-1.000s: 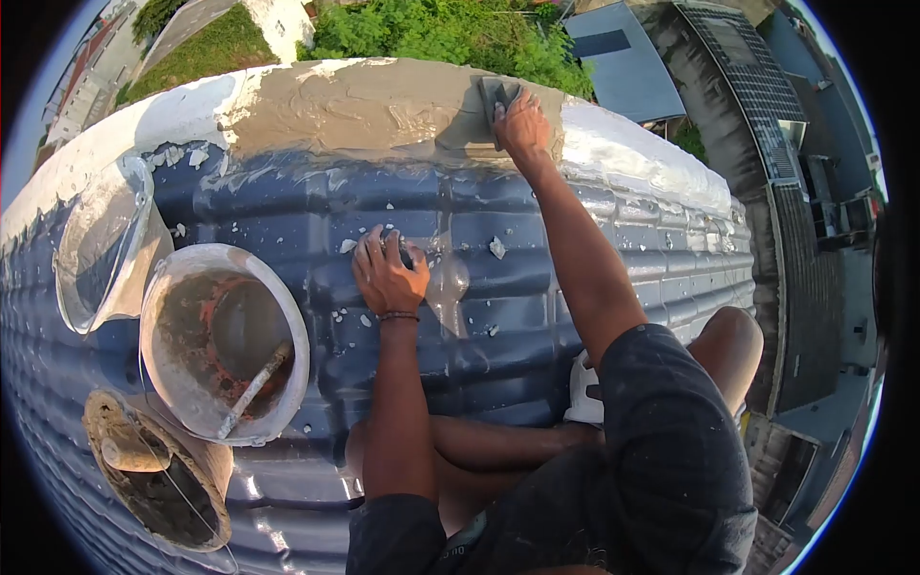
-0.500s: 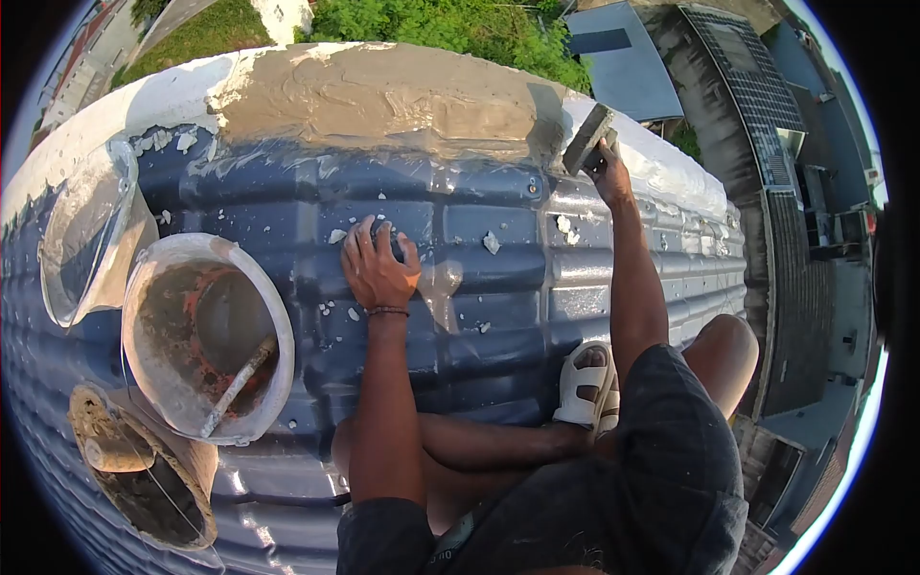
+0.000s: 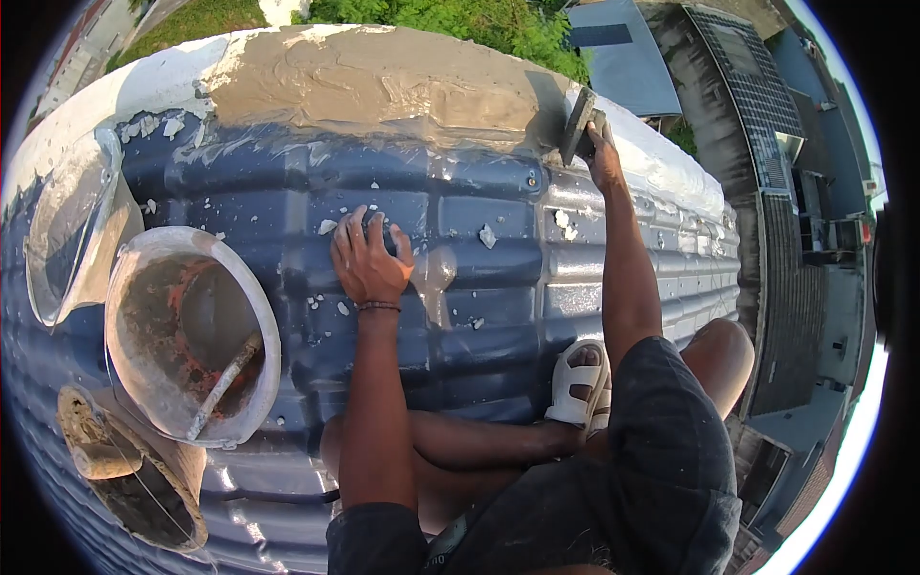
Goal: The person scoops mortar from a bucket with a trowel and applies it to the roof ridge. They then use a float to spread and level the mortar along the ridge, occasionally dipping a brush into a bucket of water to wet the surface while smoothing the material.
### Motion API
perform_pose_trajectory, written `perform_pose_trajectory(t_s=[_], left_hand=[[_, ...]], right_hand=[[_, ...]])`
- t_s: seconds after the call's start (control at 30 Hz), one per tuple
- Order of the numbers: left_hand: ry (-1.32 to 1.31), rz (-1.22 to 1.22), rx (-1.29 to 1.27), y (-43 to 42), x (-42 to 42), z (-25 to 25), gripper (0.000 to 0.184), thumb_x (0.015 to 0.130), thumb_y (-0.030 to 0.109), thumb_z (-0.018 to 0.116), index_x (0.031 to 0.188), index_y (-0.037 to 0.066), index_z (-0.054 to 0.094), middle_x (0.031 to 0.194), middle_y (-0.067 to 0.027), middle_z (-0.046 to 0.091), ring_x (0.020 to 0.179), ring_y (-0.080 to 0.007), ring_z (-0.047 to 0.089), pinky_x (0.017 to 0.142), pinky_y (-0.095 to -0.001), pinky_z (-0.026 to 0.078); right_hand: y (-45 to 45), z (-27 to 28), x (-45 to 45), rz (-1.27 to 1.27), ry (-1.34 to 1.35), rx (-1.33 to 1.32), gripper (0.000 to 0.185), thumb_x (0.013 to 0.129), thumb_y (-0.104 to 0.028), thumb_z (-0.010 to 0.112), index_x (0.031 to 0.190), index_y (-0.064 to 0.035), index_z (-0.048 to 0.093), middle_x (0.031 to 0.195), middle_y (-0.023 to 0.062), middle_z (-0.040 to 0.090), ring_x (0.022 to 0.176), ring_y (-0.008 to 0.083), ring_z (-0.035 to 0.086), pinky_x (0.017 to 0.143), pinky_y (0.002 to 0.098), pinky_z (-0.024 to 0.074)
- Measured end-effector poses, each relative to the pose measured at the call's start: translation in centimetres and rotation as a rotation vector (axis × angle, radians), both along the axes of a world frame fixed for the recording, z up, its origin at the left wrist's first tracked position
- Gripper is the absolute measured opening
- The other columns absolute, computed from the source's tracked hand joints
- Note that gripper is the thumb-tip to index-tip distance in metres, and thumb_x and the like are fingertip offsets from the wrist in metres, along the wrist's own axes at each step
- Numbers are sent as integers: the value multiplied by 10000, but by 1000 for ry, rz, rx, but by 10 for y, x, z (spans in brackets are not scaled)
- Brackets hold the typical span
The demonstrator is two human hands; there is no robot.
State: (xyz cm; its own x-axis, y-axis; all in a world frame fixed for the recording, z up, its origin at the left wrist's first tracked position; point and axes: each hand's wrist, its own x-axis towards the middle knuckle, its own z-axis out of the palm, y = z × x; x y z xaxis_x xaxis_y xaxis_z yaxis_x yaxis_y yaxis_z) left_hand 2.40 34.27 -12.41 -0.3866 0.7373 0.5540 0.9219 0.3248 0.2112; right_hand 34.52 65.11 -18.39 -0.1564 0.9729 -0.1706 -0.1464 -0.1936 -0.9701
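My right hand (image 3: 603, 161) grips a plastering float (image 3: 578, 126), its flat face turned toward the right end of the wet mortar (image 3: 383, 81). That grey-brown mortar coats the raised ridge along the roof's upper edge. Whether the float touches it I cannot tell. On the blue tiled roof (image 3: 489, 359) rests my left hand (image 3: 372, 264), fingers spread and slightly bent, holding nothing. Small pale chips of mortar (image 3: 488, 236) lie scattered around it.
Left of me stand a large bucket (image 3: 271, 326) with a stick-like handle (image 3: 225, 383) inside, a second bucket (image 3: 115, 225), and a tipped container (image 3: 196, 479). White ridge (image 3: 661, 158) continues at right. Beyond the roof edge are bushes (image 3: 441, 19) and lower roofs (image 3: 628, 57).
My right hand has moved the float slightly up and left, and the float stands more upright. The view has shifted a little; my left hand stays on the tiles.
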Motion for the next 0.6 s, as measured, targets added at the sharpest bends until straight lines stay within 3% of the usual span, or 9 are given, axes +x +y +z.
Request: perform_pose_trajectory(t_s=[0.27,0.33,0.4,0.5,0.6], left_hand=[[4,9,2,0,1,-1,216,818,201,656,993,85,702,1183,-68,626,1143,-313,575,982,-465,470],[1,11,1,0,1,-2,210,817,203,658,987,89,704,1183,-63,626,1146,-309,574,984,-463,468],[3,11,-5,0,2,-2,208,816,205,659,984,90,704,1184,-63,626,1145,-308,574,984,-462,468],[16,13,5,1,0,-2,214,809,205,657,977,80,700,1179,-78,625,1139,-311,577,979,-465,471],[17,10,7,-1,2,-2,216,809,207,657,975,77,701,1178,-79,624,1143,-311,576,980,-464,469]], right_hand=[[-10,-5,-36,-89,101,18,469,1023,-291,559,1436,-150,387,1275,72,566,1089,203,608,881,402,537],[-12,-11,-45,-118,88,83,541,1019,-315,559,1476,-137,329,1349,113,505,1156,250,565,946,455,506],[-25,2,-62,-173,149,53,550,1019,-305,553,1477,-96,330,1355,134,495,1213,248,520,1016,417,461],[-11,-16,-93,-227,-232,343,694,998,-382,570,1509,5,305,1462,197,438,1330,326,439,1133,394,331],[-10,-17,-117,-348,-484,422,729,989,-395,556,1511,33,283,1470,279,419,1376,415,398,1137,438,325]])
